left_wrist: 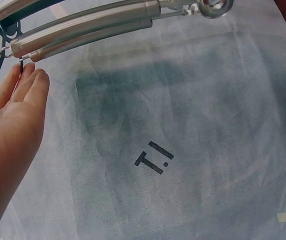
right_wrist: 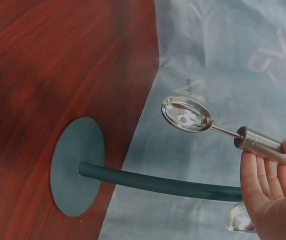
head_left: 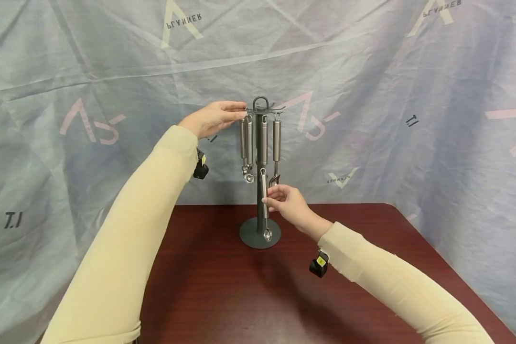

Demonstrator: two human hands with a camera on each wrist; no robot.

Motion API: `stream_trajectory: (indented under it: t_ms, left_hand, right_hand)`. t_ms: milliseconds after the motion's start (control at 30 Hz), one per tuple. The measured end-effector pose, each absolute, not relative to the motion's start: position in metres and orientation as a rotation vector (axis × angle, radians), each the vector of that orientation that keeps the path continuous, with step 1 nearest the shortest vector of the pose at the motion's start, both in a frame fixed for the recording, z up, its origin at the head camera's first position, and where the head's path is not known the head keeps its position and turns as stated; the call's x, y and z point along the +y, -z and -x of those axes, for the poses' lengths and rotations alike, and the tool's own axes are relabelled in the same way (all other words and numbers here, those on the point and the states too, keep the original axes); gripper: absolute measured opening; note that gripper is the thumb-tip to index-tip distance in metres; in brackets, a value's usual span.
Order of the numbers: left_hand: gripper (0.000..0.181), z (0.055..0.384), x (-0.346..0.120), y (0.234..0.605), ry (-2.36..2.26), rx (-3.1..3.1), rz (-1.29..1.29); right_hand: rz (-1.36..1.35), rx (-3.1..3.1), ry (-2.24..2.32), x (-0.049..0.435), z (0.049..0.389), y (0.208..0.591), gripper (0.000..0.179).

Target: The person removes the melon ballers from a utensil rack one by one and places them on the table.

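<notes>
My right hand (head_left: pixel 289 204) pinches the silver handle of a melon baller (right_wrist: pixel 187 114) between thumb and fingers. It hangs in front of the rack's post, its small oval bowl pointing down in the head view. My left hand (head_left: pixel 217 117) is raised at the top of the dark green rack (head_left: pixel 260 200), fingers extended, with fingertips at a hook on its left side. Several silver utensils hang from the hooks, among them a round-bowled scoop (head_left: pixel 249 178) close below the left hand and a utensil with a wider head (head_left: pixel 274 179) behind the right fingers.
The rack's round base (right_wrist: pixel 77 165) stands on a reddish-brown wooden table (head_left: pixel 223 286) near its back edge. A grey printed sheet (head_left: pixel 133 71) hangs behind and at both sides. A black camera (head_left: pixel 318 265) is strapped at the right wrist, another (head_left: pixel 201 166) at the left.
</notes>
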State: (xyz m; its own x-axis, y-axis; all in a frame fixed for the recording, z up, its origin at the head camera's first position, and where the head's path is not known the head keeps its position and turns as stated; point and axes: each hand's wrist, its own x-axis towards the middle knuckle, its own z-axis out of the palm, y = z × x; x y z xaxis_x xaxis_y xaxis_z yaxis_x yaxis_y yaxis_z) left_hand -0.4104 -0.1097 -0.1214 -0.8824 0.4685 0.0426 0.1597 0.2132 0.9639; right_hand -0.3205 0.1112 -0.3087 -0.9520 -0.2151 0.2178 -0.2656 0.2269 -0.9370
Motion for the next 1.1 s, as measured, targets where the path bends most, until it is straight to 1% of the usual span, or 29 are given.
stream_trajectory:
  t_ms: [167, 467, 800, 1100]
  left_hand:
    - [0.067, 0.399, -0.108, 0.117, -1.673, 2.272, -0.615]
    - [0.068, 0.407, -0.109, 0.120, -1.632, 2.371, -0.647]
    - [0.066, 0.393, -0.108, 0.115, -1.514, 2.500, -0.626]
    - [0.064, 0.391, -0.109, 0.115, -1.479, 2.571, -0.636]
  right_hand:
    - [-0.458, -2.442, -1.899, 0.109, 0.316, 0.312, 0.024]
    - [-0.406, -2.435, -1.950, 0.102, 0.314, 0.319, 0.025]
    - [-0.367, -2.375, -2.092, 0.092, 0.310, 0.331, 0.020]
    - [-0.328, -2.406, -2.137, 0.084, 0.305, 0.338, 0.021]
